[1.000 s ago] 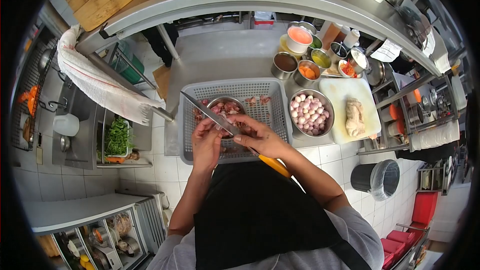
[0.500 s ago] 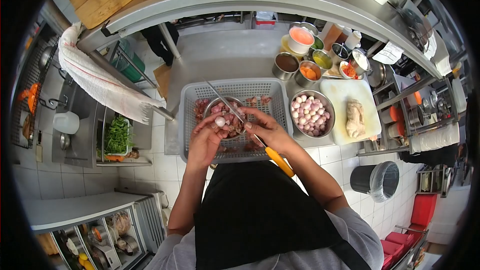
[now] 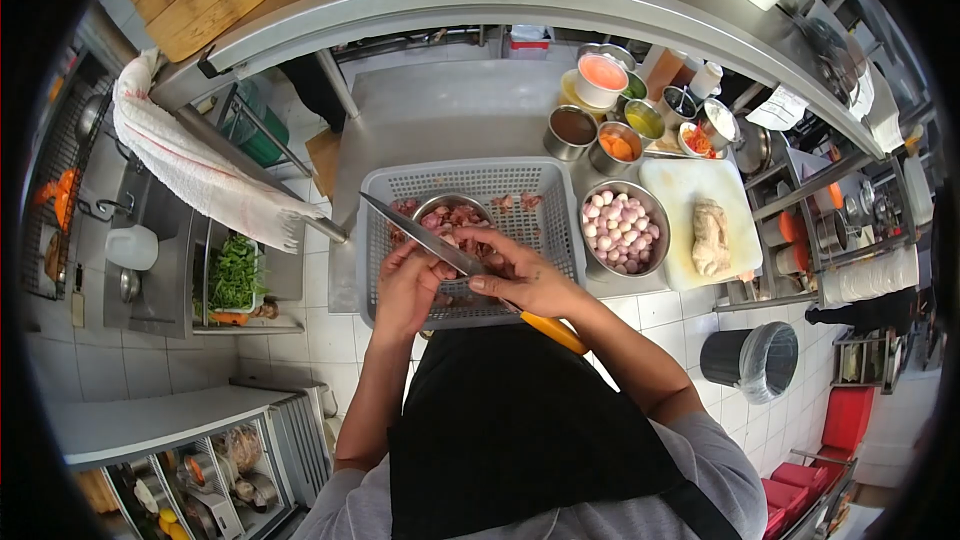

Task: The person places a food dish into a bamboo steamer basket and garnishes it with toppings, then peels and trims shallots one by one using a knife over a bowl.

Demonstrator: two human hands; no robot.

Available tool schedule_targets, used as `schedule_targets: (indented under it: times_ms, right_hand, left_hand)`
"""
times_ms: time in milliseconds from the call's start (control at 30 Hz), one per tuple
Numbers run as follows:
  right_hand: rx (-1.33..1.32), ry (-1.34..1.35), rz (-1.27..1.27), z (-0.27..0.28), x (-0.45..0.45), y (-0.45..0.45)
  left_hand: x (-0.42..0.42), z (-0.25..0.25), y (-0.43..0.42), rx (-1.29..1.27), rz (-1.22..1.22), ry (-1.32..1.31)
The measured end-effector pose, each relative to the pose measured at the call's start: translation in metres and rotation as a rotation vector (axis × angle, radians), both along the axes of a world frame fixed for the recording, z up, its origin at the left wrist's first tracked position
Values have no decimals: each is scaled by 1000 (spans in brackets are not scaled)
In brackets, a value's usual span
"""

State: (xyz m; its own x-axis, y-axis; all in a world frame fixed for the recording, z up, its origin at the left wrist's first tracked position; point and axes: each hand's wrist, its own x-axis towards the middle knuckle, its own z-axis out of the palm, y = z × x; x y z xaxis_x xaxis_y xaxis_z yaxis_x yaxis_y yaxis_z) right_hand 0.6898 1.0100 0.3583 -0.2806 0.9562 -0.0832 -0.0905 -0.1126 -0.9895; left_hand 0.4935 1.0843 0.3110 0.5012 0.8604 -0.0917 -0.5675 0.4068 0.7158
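Observation:
My right hand (image 3: 530, 278) is closed on a knife (image 3: 428, 238) with a yellow handle. Its blade slants up to the left, broad side showing, across the fingers of my left hand (image 3: 405, 285). That hand is closed on a small peeled-looking shallot, now mostly hidden by the blade and fingers. Beneath both hands, a steel bowl (image 3: 450, 202) of reddish shallots and skins sits inside a grey perforated basket (image 3: 375, 178). More scraps of skin (image 3: 530, 201) lie in the basket. On the right, another steel bowl (image 3: 625, 225) holds many pale peeled shallots.
A white cutting board (image 3: 685, 185) bears a pale piece of meat (image 3: 711, 237). Behind stand several steel containers (image 3: 572, 130) and squeeze bottles (image 3: 706, 78). An overhead steel shelf (image 3: 560, 0) crosses the far side, and a towel (image 3: 195, 155) hangs at left. A bin (image 3: 735, 360) stands on the floor at right.
The knife has turned from edge-on to showing its broad side, and its tip has swung left and down. The shallot, visible before, is now covered. My left hand has barely moved.

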Motion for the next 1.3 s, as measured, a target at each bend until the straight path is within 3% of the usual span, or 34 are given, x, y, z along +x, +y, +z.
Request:
schedule_targets:
  times_ms: [333,733,833,900,1033,1100,1200,1300]
  right_hand:
    - [82,2,-8,-8,-5,5]
    - [-109,117,-126,-19,12,7]
    - [-68,107,-159,-30,17,10]
    - [-232,-46,-119,-38,18,12]
    - [-125,-155,-214,-67,17,8]
    - [-198,18,-199,-67,24,0]
    - [-233,94,-288,-56,44,-20]
    - [-193,60,-502,-41,72,-56]
  left_hand:
    - [-9,-11,2,26,-38,23]
    - [-10,-5,2,81,-41,77]
    - [-14,-14,5,116,-28,72]
    - [-16,-13,4,127,-11,65]
    - [-20,-17,10,141,92,153]
    - [-22,-19,13,158,107,188]
    - [0,-21,18,157,119,290]
    - [43,-17,16,340,90,533]
